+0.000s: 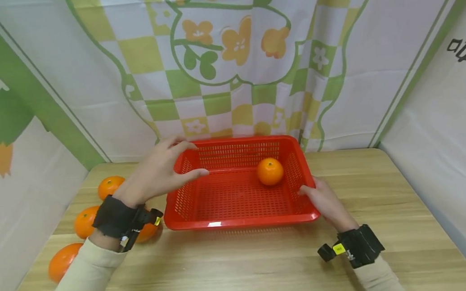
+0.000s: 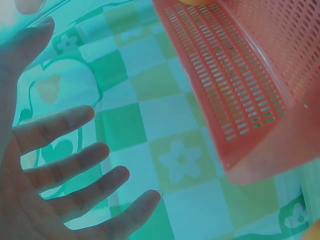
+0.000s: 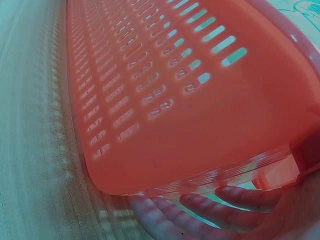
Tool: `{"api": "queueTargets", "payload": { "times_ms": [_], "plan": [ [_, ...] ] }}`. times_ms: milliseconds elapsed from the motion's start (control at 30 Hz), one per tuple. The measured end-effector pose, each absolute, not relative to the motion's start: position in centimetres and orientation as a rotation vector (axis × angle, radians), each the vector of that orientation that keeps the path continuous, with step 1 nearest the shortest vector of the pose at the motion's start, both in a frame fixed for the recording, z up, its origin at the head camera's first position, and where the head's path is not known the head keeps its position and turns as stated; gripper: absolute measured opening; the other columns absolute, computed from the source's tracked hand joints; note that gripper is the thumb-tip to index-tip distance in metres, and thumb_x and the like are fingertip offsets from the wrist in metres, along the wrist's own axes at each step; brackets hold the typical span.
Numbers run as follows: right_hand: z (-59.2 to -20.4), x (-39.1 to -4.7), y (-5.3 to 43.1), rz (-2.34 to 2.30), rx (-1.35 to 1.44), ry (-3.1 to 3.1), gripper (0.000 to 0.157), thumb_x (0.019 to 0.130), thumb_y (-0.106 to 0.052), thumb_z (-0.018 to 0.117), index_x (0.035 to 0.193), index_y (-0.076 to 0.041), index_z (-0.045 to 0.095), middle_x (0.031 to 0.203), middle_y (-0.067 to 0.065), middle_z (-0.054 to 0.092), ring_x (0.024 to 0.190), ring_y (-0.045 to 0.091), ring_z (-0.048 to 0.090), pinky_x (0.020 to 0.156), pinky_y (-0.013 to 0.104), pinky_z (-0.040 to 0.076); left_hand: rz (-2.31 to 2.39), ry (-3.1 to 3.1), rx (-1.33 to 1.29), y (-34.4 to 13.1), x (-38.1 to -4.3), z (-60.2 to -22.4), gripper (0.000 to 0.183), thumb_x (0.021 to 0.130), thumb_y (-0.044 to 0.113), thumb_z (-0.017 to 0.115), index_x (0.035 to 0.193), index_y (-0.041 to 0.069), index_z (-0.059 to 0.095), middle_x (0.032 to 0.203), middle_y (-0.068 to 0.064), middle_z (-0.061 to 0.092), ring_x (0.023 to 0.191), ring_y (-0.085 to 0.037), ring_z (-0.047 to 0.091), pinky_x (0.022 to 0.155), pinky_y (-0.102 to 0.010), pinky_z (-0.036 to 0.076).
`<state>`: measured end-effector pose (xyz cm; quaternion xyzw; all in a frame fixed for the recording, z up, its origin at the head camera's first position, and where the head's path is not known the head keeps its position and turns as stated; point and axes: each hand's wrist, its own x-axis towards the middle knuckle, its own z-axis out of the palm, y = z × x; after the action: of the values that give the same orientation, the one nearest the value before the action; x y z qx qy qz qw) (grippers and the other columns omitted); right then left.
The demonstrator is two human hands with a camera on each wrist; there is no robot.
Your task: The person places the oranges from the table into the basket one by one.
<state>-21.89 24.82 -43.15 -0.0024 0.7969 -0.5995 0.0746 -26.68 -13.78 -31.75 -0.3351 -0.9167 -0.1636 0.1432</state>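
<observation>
A red plastic basket (image 1: 242, 222) with slotted walls sits at the far side of the table, and one orange (image 1: 270, 171) lies inside it toward the right. My right hand (image 1: 327, 202) grips the basket's right rim, thumb over the inner side. In the right wrist view its fingers (image 3: 225, 210) spread along the outside of the wall. At the left end, my left hand (image 1: 157, 171) is raised by the rim with thumb and fingers apart. The left wrist view shows those fingers (image 2: 75, 170) spread, holding nothing, with a gap between them and the basket (image 2: 215, 90).
Several oranges lie on the table to the left, among them one orange (image 1: 64, 262) near the left edge and another (image 1: 111, 185) farther back, partly behind my left arm. A patterned curtain (image 1: 239, 113) hangs behind the wooden table (image 1: 242, 271).
</observation>
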Motion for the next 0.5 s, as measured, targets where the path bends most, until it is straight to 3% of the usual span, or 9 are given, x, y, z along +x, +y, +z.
{"api": "queueTargets", "payload": {
  "times_ms": [300,500],
  "plan": [
    [-43.3,-22.0,24.9,-1.803,-0.019,2.390,0.039,0.094,-0.009,0.043,0.131,0.002,0.042,0.119,0.026,0.056,0.092,0.035,0.062,0.076,0.047,0.055,-0.495,-2.608,-0.933,-15.6,-25.9,-32.2,0.069,0.073,0.069,0.061,0.113,0.013,0.059,0.111,-0.004,0.050,0.092,-0.019,0.048,0.074,-0.044,0.052],
    [-43.2,-21.9,24.9,-1.809,-0.010,2.387,0.039,0.093,-0.009,0.042,0.130,0.002,0.043,0.118,0.026,0.057,0.090,0.034,0.063,0.074,0.044,0.056,-0.591,-2.601,-0.875,-17.1,-24.8,-32.5,0.065,0.074,0.063,0.066,0.117,0.015,0.059,0.111,-0.002,0.052,0.094,-0.020,0.051,0.075,-0.048,0.051]
  ]
}}
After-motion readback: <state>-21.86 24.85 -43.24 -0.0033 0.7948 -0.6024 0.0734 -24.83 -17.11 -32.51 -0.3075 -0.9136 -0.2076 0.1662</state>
